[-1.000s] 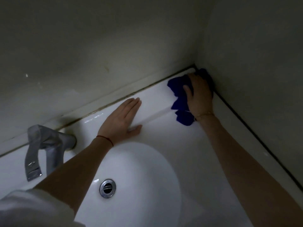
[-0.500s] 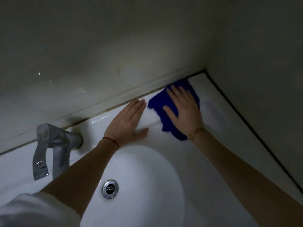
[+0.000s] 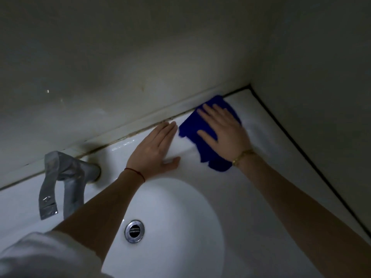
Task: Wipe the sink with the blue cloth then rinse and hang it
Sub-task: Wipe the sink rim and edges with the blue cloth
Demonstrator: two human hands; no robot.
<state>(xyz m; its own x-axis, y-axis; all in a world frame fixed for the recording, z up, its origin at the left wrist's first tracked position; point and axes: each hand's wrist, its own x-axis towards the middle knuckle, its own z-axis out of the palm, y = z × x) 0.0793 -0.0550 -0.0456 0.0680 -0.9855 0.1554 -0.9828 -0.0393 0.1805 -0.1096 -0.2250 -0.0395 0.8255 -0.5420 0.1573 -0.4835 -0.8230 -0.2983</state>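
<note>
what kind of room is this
Most likely a bathroom: a white sink with a round basin and metal drain, a chrome tap, set into a corner between plain walls.

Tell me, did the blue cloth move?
Yes. The cloth, pressed flat under the right hand, slid left out of the wall corner along the sink's back ledge, toward the resting left hand.
</note>
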